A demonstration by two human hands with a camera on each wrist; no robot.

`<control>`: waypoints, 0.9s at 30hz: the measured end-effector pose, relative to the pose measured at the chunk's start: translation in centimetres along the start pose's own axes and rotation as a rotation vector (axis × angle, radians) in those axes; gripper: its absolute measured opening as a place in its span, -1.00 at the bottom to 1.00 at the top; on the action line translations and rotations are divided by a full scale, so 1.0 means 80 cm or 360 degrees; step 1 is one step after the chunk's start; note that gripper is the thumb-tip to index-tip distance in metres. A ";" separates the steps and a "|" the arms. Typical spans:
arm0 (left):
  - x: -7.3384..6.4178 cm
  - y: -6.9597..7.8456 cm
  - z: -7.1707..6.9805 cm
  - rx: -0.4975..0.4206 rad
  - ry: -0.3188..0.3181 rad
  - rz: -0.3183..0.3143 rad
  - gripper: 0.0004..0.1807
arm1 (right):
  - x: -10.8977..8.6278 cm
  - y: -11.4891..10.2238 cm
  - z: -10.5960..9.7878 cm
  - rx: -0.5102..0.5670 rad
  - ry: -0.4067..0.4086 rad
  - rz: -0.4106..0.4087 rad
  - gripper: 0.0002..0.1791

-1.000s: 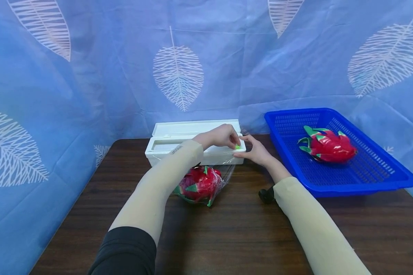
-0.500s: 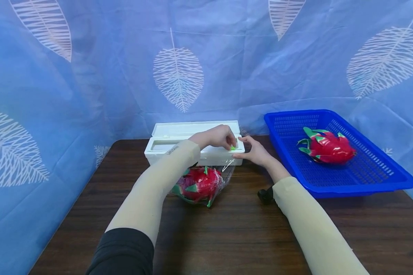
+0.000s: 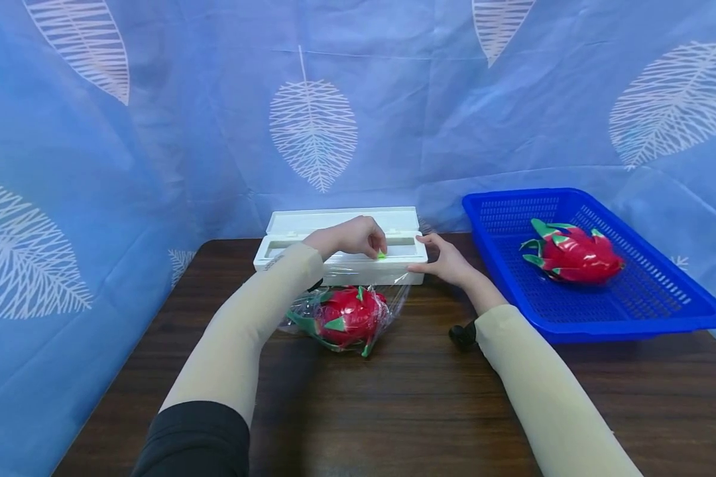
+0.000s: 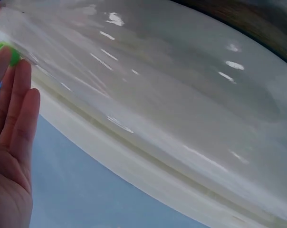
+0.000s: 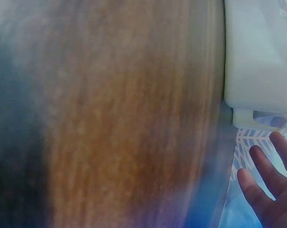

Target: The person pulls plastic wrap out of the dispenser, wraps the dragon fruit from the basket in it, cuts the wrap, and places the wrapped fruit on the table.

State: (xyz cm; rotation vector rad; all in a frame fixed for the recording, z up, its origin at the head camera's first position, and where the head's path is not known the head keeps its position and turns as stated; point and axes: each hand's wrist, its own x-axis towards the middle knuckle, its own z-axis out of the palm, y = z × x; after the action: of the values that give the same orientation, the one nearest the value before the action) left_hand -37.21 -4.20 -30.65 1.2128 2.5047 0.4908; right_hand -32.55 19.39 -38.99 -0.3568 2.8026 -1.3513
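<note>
Creased blue fabric backdrop [image 3: 227,132], white leaf prints [image 3: 313,136], hangs behind the table and along its left. Table [image 3: 394,404]: dark brown wood-grain, rounded far-left corner. Light soft, fairly even.

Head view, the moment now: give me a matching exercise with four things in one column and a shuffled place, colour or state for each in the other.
Things
1. Left hand
2. Right hand
3. Basket
4. Dragon fruit outside it

Places, colours, states
A. Has clear film over it
B. At the right end of the white box
C. Blue, with another dragon fruit inside
D. Pinches a small green piece

Pairs: 1-D, 2-B, 3-C, 4-A
</note>
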 end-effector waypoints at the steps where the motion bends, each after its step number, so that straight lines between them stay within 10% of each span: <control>1: -0.004 -0.002 -0.001 0.0000 -0.0003 -0.0011 -0.88 | 0.001 0.000 0.001 -0.0010 0.0000 0.0003 -0.16; 12: -0.069 -0.039 -0.009 -0.0005 0.0076 -0.0138 -0.87 | 0.001 0.001 0.003 0.0028 -0.0034 -0.0002 -0.13; 27: -0.091 -0.044 -0.002 0.0024 0.0170 -0.0092 -0.87 | -0.004 -0.002 0.001 0.0034 -0.0027 0.0001 -0.15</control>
State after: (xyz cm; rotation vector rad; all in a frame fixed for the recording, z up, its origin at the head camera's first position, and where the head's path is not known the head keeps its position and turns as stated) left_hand -35.34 -12.08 -31.10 1.1440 2.6292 0.5359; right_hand -32.22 19.28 -38.98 -0.3652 2.7721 -1.3698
